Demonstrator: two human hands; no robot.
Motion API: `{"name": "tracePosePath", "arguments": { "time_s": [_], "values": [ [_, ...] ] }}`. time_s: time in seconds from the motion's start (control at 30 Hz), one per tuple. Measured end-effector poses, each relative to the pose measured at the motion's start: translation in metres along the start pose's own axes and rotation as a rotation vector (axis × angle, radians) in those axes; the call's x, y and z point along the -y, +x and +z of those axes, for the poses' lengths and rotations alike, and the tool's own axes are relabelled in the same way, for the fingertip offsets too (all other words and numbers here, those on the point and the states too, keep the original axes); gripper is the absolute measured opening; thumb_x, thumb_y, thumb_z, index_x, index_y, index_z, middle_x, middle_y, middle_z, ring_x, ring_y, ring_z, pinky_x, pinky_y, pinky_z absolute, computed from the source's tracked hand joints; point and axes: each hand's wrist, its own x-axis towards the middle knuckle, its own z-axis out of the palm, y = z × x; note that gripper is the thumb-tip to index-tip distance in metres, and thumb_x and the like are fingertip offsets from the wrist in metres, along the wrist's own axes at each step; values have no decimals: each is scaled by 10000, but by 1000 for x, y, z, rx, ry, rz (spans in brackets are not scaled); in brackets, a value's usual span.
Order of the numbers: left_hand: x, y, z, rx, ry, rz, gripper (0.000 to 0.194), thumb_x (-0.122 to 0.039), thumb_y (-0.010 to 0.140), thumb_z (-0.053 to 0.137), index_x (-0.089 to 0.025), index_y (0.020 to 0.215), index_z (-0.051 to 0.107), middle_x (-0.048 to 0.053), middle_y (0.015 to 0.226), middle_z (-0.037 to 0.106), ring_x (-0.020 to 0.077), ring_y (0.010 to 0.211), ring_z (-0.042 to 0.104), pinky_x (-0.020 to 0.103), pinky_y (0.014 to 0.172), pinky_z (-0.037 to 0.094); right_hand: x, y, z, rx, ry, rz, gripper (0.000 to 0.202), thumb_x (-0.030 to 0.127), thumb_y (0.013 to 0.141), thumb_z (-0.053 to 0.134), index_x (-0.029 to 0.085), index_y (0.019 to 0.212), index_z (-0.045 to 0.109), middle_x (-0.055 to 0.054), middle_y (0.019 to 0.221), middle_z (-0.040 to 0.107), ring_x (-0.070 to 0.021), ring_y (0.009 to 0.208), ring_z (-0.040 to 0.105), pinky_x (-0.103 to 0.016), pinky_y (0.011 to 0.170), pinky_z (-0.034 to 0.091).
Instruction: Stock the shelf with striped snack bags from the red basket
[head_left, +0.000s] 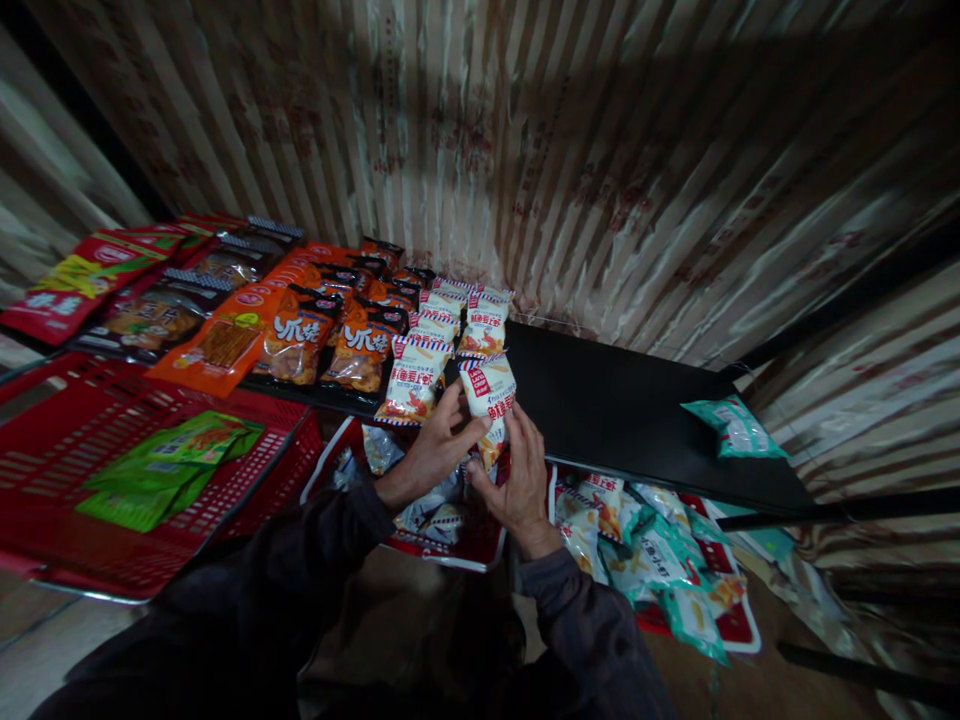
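Looks like you're setting the bag at the shelf's front edge, left hand and right hand holding it between them by its sides. Next move probably calls for squaring it with the rear bag before releasing. Long axis is running front-to-back, top crimp pointing rearward, print facing you.

From here I can pick out CRISP at the foot of the red label on the white bag; the label's smaller words I can't swear to. Red Chinese characters run below it. Two snack packs both say 爪烧 in big white strokes. A teal bag reads 小鱼小虾. Print on the red bag and the sheeting is too blurred.
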Motion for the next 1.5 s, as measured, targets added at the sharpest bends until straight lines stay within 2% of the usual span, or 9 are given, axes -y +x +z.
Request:
{"name": "tracePosePath", "arguments": {
  "time_s": [0.17, 0.33, 0.47, 0.63, 0.77, 1.0, 1.2, 1.37, 1.5],
  "values": [
    [2, 1, -1, -35, 27, 32, 525, -279, 737, 718, -179, 1185, 463, 123, 1245, 622, 265, 1199, 564, 418, 1042, 426, 0, 1, 0, -20, 36, -59, 680, 479, 892, 503, 175, 1461, 289, -191, 1449, 418, -320, 1328, 414, -541, 1028, 414],
    [10, 6, -2, -123, -6, 14, 540, -290, 663, 778, -185, 1097, 473, 88, 1091, 683, 244, 993, 661, 389, 896, 512, 1, 0, -2, -38, 119, -3, 531, 363, 943, 435, 188, 1437, 347, -159, 1343, 535, -270, 1262, 481, -505, 1015, 438],
    [10, 7, -4, -182, -95, -46, 526, -316, 659, 781, -183, 1065, 473, 58, 979, 700, 230, 883, 678, 375, 813, 530, -4, -1, 2, -123, 215, 248, 485, 350, 933, 479, 198, 1390, 419, -149, 1326, 551, -253, 1264, 484, -496, 1040, 419],
    [5, 5, -5, -148, -153, -91, 500, -301, 682, 767, -193, 1076, 478, 36, 952, 696, 207, 819, 671, 344, 735, 529, -12, 0, 10, -156, 734, 707, 642, 468, 810, 643, 169, 1346, 455, -143, 1262, 607, -232, 1122, 604, -412, 967, 490],
    [3, 5, -4, -160, -163, -104, 498, -294, 670, 771, -191, 1060, 479, 33, 952, 691, 197, 798, 666, 334, 723, 525, -11, 3, 10, -155, 942, 863, 590, 472, 717, 734, 168, 1196, 569, -108, 1159, 676, -214, 990, 658, -373, 883, 530],
    [9, 7, -6, -147, -163, -84, 539, -296, 665, 786, -185, 1100, 489, 70, 1047, 689, 240, 938, 665, 362, 800, 519, -11, 4, 9, -169, 1014, 891, 491, 438, 674, 776, 183, 1068, 629, -55, 1020, 719, -184, 893, 667, -332, 828, 533],
    [11, 9, -7, -116, -189, -42, 665, -303, 686, 779, -181, 1248, 445, 105, 1080, 692, 266, 973, 667, 426, 877, 513, -9, 3, 10, -166, 955, 878, 498, 430, 676, 763, 182, 1084, 623, -56, 1012, 711, -186, 845, 664, -338, 781, 543],
    [12, 9, -7, -185, -161, 42, 888, -277, 701, 762, -216, 1417, 240, 122, 1168, 648, 244, 1009, 655, 409, 888, 509, -2, 3, 2, -164, 734, 690, 458, 402, 742, 718, 186, 1135, 622, -67, 1075, 670, -200, 955, 636, -358, 872, 513],
    [13, 7, -7, -135, -112, 109, 778, -280, 765, 704, -265, 1400, 254, 95, 1176, 632, 211, 990, 652, 361, 847, 516, 0, 5, -6, -165, 449, 482, 397, 368, 815, 655, 207, 1177, 624, -54, 1019, 627, -187, 948, 607, -337, 853, 501]
  ]
}}
